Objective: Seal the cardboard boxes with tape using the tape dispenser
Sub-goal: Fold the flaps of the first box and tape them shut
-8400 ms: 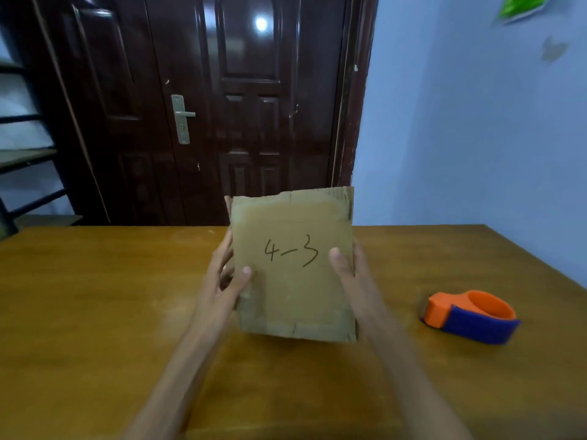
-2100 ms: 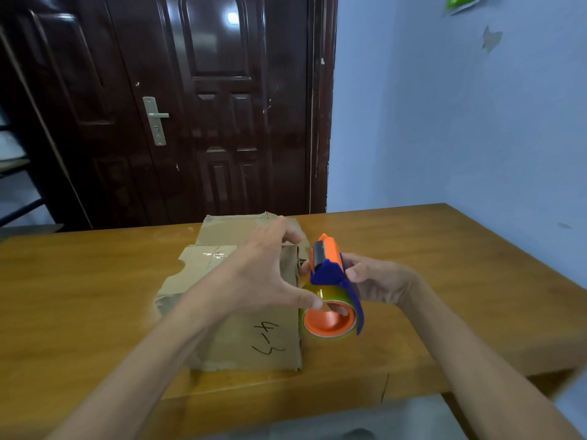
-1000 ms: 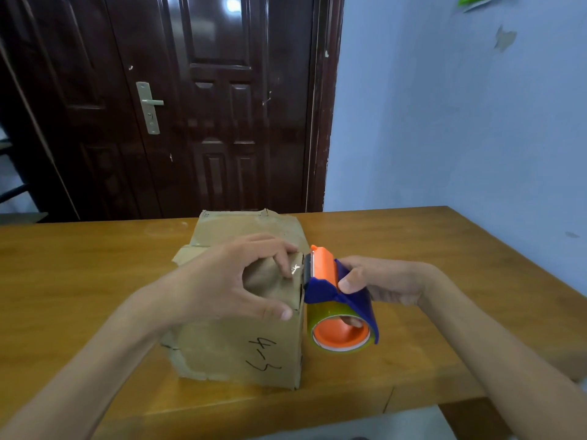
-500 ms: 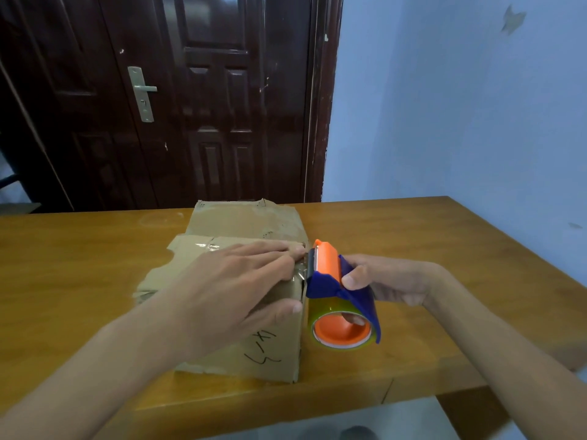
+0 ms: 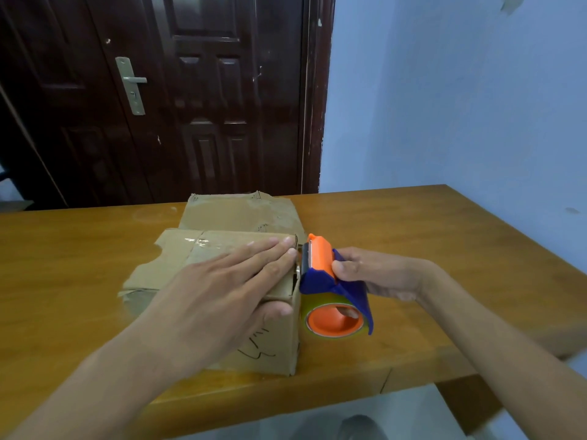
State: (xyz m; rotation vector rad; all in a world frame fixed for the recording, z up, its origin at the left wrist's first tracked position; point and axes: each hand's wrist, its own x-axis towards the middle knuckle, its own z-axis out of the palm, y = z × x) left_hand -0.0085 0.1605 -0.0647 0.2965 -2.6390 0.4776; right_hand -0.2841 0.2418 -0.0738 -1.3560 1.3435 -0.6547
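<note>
A worn brown cardboard box [image 5: 178, 258] with handwriting on its front face stands on the wooden table [image 5: 63, 249]. Its far flap lies folded back toward the door. My left hand [image 5: 228, 281] lies flat across the top flaps, fingers straight and thumb over the front edge. My right hand [image 5: 378, 274] grips the orange and blue tape dispenser [image 5: 330, 290], its blade end against the box's upper right edge beside my left fingertips. The tape roll's orange core faces me.
A dark wooden door [image 5: 190, 96] stands behind the table, a blue wall [image 5: 460, 106] to the right. The table's front edge [image 5: 286, 398] runs close below the box, with pale floor beneath.
The box was turned from upright in both hands to lying on the table; my right hand picked up the dispenser. In the last second my left fingers flattened on the top flaps.
</note>
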